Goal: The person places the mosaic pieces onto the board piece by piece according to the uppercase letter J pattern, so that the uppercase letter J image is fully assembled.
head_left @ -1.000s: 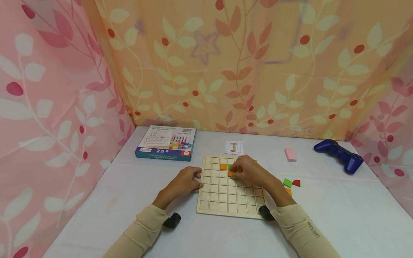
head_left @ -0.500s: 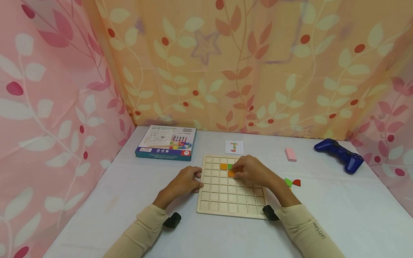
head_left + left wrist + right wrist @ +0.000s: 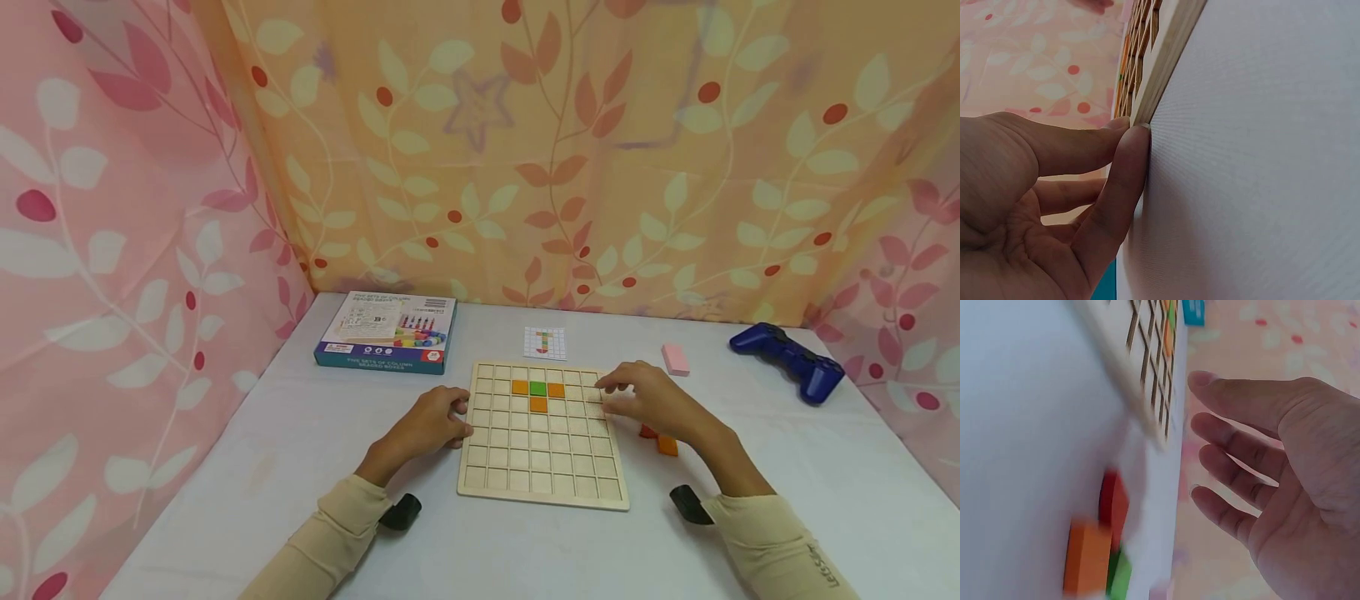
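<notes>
A wooden grid board [image 3: 510, 458] lies on the white table. Three orange tiles, one of them the lower tile [image 3: 538, 405], and a green tile [image 3: 537, 388] sit in its cells in a T shape. My left hand [image 3: 433, 421] pinches the board's left edge between thumb and finger, as the left wrist view shows up close. Over the board's right edge hovers my right hand [image 3: 652, 400], fingers spread and holding nothing. Below it on the table lie a loose orange block [image 3: 1087, 559], a red block [image 3: 1114, 506] and a green block [image 3: 1120, 575], partly hidden by the hand in the head view.
Behind the board is a small grid card [image 3: 544, 342] with a coloured figure. A boxed toy set [image 3: 386, 332] stands at the back left. To the right are a pink block [image 3: 675, 360] and a blue game controller [image 3: 787, 362]. Patterned curtains enclose the table.
My right hand has let go of the right-hand orange tile in the row and moved right, off the tiles to the board's right edge. The left hand has stayed put.
</notes>
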`<state>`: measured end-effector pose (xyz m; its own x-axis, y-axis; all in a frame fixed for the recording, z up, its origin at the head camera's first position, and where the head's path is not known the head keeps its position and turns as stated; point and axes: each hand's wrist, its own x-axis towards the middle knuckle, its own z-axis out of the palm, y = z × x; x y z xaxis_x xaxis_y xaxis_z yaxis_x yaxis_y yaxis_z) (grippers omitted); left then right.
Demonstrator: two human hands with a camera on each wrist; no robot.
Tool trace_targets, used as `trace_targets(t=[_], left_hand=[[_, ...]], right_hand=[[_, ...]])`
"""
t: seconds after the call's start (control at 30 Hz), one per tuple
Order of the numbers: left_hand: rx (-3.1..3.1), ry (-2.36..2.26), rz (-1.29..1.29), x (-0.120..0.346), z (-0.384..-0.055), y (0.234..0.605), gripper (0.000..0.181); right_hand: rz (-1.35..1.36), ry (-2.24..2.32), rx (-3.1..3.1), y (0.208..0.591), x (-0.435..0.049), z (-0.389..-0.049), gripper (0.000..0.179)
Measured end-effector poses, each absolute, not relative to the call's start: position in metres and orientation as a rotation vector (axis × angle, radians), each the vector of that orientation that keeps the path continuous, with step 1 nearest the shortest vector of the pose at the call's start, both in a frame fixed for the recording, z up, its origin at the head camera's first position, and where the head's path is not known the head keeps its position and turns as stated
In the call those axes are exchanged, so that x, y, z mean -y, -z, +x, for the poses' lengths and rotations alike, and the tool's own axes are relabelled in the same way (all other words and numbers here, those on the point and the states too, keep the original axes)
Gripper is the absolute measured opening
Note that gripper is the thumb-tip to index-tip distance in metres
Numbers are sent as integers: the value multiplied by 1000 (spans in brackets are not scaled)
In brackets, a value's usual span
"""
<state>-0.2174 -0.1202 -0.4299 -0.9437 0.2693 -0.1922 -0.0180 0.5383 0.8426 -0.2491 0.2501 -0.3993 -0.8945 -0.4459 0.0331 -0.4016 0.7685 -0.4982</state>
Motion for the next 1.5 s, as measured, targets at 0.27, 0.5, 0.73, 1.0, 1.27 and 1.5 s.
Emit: trace_targets(t=[0.27, 0.5, 0.73, 1.0, 1.27, 1.5], left_hand=[[-2491, -1364, 223, 122, -217, 430, 58], [-2498, -1372, 232, 124, -216, 431, 57], [-2498, -1364, 219, 124, -218, 433, 57], [-2487, -1358, 217, 122, -219, 433, 57], [-2486, -1350, 219, 120, -219, 432, 57], [-2496, -1342, 215, 120, -218, 431, 57]], right_hand=[[-592, 735, -2901, 400, -292, -240, 31], [-469, 678, -2881, 406, -315, -236, 37], [-448, 657, -2847, 408, -326, -234, 38], [-425, 649, -2845, 410, -331, -229, 37], [-392, 627, -2853, 413, -334, -228, 35], [-413, 677, -2895, 411, -327, -228, 34]])
